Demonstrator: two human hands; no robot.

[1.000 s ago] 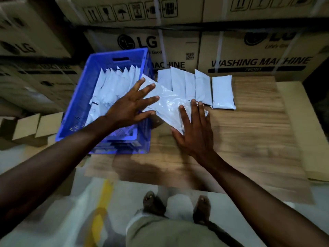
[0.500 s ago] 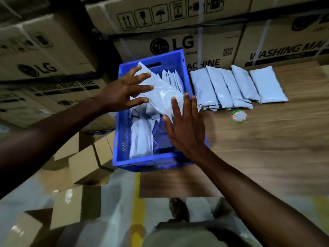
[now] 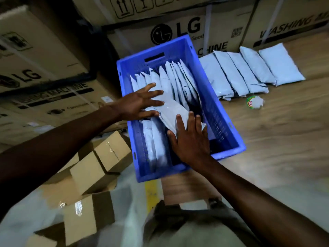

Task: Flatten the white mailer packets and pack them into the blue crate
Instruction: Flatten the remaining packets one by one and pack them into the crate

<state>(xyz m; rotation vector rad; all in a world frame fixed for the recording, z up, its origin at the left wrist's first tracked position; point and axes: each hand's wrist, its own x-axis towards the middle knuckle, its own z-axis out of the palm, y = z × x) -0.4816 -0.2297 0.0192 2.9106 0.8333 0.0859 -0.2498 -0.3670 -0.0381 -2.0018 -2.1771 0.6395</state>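
Stacked cardboard boxes (image 3: 178,31) printed with washing-machine labels are seen behind a wooden table (image 3: 284,132). A blue crate (image 3: 229,132) is set on the table's left end, and a row of white packets (image 3: 170,81) is stood on edge inside it, leaned toward the far wall. One white packet (image 3: 173,111) is held tilted across the middle of the crate: its left end is pressed by the spread fingers of the left hand (image 3: 137,102), its near end by the flat, straight fingers of the right hand (image 3: 191,139). Five more packets (image 3: 249,70) are laid overlapping on the table just right of the crate, with a small crumpled wrapper (image 3: 255,102) near them. Smaller brown cartons (image 3: 99,164) are seen on the floor at the left.
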